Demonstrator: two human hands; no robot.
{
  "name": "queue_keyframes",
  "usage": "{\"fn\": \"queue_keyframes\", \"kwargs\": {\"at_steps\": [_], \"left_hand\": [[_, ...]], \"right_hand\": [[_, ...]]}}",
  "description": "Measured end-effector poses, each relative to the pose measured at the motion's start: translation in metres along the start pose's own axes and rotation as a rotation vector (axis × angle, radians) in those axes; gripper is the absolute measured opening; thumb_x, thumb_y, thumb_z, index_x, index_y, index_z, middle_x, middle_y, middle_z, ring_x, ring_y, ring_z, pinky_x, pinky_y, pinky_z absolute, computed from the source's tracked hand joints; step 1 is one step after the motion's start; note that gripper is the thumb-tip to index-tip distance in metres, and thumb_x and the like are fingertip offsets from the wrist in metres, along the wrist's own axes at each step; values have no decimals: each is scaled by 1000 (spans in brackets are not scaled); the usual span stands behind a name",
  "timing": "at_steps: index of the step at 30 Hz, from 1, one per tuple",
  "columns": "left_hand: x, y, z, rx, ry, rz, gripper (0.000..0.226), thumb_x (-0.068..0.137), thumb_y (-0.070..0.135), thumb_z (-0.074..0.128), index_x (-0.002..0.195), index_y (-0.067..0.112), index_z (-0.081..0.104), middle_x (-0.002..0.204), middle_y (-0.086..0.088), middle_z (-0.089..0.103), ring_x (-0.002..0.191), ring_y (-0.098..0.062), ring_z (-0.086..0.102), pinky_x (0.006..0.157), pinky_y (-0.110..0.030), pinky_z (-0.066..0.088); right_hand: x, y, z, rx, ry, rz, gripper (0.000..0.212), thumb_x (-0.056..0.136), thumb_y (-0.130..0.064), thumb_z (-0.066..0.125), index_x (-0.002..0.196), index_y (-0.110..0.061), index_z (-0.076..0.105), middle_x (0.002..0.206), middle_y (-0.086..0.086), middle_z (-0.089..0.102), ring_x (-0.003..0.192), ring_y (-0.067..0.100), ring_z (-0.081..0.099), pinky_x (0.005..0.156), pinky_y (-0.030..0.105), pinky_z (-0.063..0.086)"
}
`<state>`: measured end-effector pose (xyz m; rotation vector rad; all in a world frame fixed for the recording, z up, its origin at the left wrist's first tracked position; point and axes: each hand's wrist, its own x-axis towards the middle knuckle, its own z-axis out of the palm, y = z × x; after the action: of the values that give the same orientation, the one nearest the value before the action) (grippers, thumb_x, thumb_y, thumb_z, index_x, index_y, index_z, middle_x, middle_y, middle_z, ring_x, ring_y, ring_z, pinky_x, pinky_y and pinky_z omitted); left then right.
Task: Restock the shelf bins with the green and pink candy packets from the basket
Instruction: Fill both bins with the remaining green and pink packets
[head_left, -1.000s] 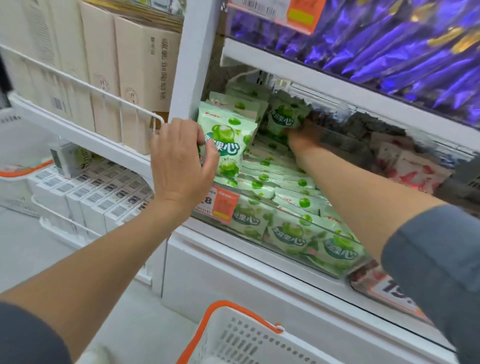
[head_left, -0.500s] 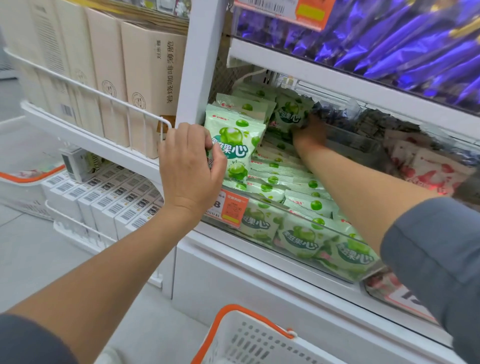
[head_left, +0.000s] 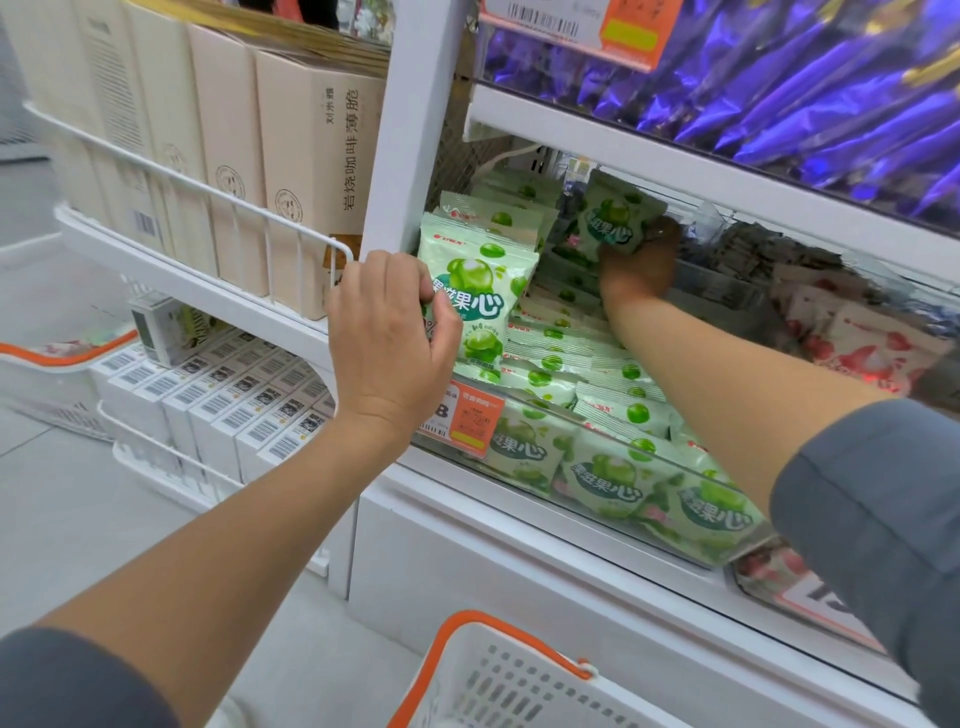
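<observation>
A clear shelf bin (head_left: 597, 499) holds several green candy packets, some flat, some upright. My left hand (head_left: 387, 338) pinches the left edge of an upright green packet (head_left: 475, 296) at the bin's front left. Deep at the back of the bin, my right hand (head_left: 641, 262) grips another green packet (head_left: 615, 218) and holds it upright under the upper shelf. Pink candy packets (head_left: 862, 348) lie in the neighbouring bin to the right. The white basket with an orange rim (head_left: 498, 670) stands below, at the bottom edge; its contents are hidden.
Purple packets (head_left: 779, 78) fill the shelf above. Left of the white upright post (head_left: 410, 119) stand beige boxes (head_left: 306, 176) behind a wire rail, with white barcoded boxes (head_left: 223, 405) underneath. A second orange-rimmed basket (head_left: 57, 358) sits at far left. An orange price tag (head_left: 470, 418) hangs on the bin front.
My right hand has raised its green packet more upright at the back of the bin. My left hand stays on the front packet. The camera has moved a little closer.
</observation>
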<state>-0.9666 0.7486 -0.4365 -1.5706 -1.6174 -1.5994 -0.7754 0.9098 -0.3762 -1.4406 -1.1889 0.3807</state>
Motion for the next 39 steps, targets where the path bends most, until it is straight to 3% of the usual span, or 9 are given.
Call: {"fn": "queue_keyframes", "kwargs": {"at_steps": [5,11,15,17,25,29,32,35,39], "left_hand": [[0,0,1,0,-6,-9,14,89,20,44,82,8,48,80,-8,47,77,-26,40,68,-43,38],[0,0,0,4,5,-5,14,89,18,44,82,8,48,79,-8,47,76,-24,39,68,-40,36],[-1,0,1,14,-2,-2,13,89,18,44,82,8,48,79,-8,47,76,-25,40,68,-39,35],[0,2,0,28,-10,-8,14,90,19,44,82,8,48,80,-7,46,77,-24,39,68,-38,35],[-19,29,-37,46,-142,-77,13,92,23,48,85,13,43,83,-5,46,76,-23,41,69,-39,39],[-49,78,-62,-129,-335,-94,10,88,19,45,81,16,39,78,-3,48,69,-24,44,59,-43,40],[-86,107,-70,-185,-538,-242,13,90,23,47,80,18,40,79,0,48,68,-24,46,60,-38,36],[-126,115,-66,-82,-854,-417,14,90,27,53,83,18,46,81,-2,54,72,-25,51,65,-37,40],[-177,106,-55,170,-1333,-482,17,90,25,54,97,10,59,102,-9,65,92,-26,59,82,-34,49]], "right_hand": [[0,5,5,-184,-139,-64,67,85,-15,72,142,-13,37,141,5,50,127,23,51,104,31,44],[-1,3,-4,-105,-166,31,66,87,-26,68,145,-14,37,140,4,51,125,23,53,101,30,46],[-6,3,-14,-163,-121,-6,44,91,-17,59,133,-9,48,125,6,58,101,15,56,73,15,38],[-12,0,-22,-258,-131,-80,39,91,-12,56,129,-6,51,126,9,58,102,17,55,66,9,30],[-75,-22,-77,-279,-244,-197,38,82,-11,59,120,-14,61,106,6,66,96,22,61,85,32,51],[-138,-29,-126,-245,-305,-460,21,84,-8,56,101,-14,67,87,-5,60,74,8,50,73,26,45],[-183,-4,-156,-275,-390,-529,15,84,-8,57,92,-15,66,85,-4,60,68,9,49,66,25,42],[-233,49,-178,-303,-509,-405,14,82,-7,57,89,-14,66,85,0,64,73,15,55,68,30,44],[-293,152,-198,-460,-877,61,17,83,-10,56,93,-18,67,100,4,68,90,23,64,79,36,52]]}}
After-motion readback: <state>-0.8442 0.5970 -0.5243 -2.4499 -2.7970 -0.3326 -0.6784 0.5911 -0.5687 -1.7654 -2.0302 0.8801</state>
